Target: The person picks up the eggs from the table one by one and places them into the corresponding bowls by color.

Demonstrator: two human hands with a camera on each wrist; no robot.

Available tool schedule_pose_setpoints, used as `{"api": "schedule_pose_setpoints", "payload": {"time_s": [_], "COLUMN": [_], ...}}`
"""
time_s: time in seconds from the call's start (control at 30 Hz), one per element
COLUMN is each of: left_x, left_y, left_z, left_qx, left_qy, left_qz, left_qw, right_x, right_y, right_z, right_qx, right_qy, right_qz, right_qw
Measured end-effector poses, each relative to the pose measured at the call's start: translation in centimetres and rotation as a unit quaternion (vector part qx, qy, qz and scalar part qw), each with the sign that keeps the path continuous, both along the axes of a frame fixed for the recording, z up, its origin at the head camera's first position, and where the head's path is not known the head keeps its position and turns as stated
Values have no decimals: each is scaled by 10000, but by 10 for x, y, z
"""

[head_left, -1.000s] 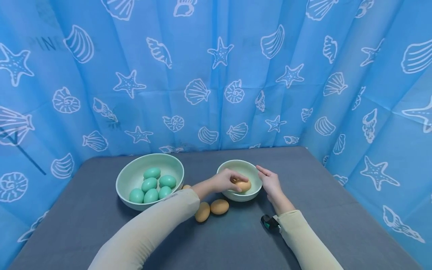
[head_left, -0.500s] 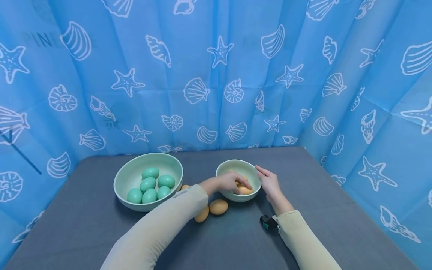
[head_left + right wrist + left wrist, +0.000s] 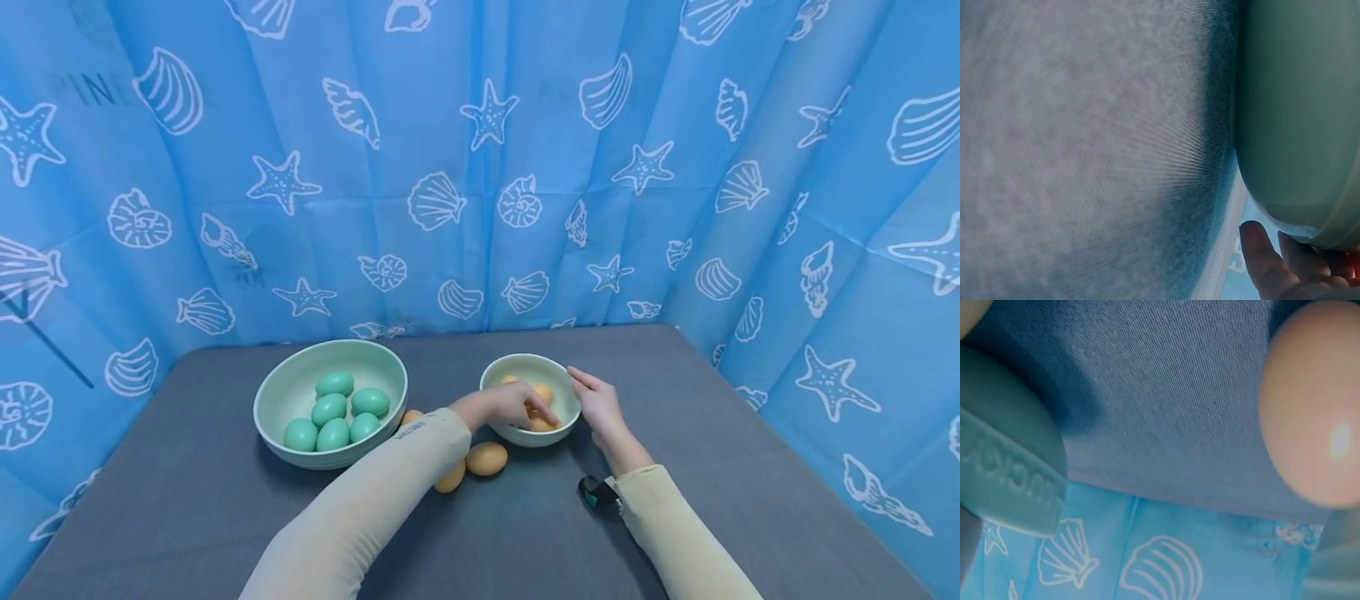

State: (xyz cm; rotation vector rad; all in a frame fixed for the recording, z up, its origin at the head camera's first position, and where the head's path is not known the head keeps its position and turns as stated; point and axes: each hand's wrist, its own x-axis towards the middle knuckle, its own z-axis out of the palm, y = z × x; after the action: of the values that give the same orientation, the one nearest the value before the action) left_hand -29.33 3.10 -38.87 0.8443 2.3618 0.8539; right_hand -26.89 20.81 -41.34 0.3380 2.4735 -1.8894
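Observation:
My left hand (image 3: 517, 404) reaches into the small pale green bowl (image 3: 491, 377) and pinches a brown egg (image 3: 544, 425) low inside it. More brown eggs (image 3: 542, 390) lie behind that hand, partly covered by it. Straight fingers of my right hand (image 3: 600, 410) touch the bowl's right rim from outside; in the right wrist view their fingertips rest along the bowl's outer wall (image 3: 1297, 112). On the cloth, one brown egg (image 3: 487, 459) sits before the bowl, and another egg (image 3: 450, 477) is half hidden by the left sleeve.
To the left stands a larger green bowl (image 3: 277, 392) with several green eggs (image 3: 329, 408). One more brown egg (image 3: 411, 416) shows between that bowl and the sleeve. A small black object (image 3: 596, 493) lies by the right cuff. A blue shell-print curtain (image 3: 450, 167) hangs behind the grey table (image 3: 525, 542).
My left hand has moved the brown egg down and slightly right into the small bowl. Other eggs in the bowl have come into sight behind it. My right hand has stayed at the rim.

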Motion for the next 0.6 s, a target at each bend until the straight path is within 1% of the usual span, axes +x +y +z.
{"api": "schedule_pose_setpoints", "payload": {"time_s": [0.3, 0.47, 0.53, 0.6], "left_x": [3, 4, 5, 6], "left_y": [3, 2, -1, -4], "left_z": [-1, 0, 2, 5], "left_qx": [-130, -214, -120, 87], "left_qy": [168, 425, 446, 346], "left_qz": [43, -67, -88, -47], "left_qw": [9998, 9988, 9989, 9994], "right_x": [-1, -1, -1, -1], "right_y": [1, 2, 2, 2], "right_z": [0, -2, -3, -2], "right_qx": [6, -25, -13, -16], "right_qy": [49, 80, 74, 77], "right_qz": [0, 35, 62, 80], "right_qw": [10000, 10000, 10000, 9999]}}
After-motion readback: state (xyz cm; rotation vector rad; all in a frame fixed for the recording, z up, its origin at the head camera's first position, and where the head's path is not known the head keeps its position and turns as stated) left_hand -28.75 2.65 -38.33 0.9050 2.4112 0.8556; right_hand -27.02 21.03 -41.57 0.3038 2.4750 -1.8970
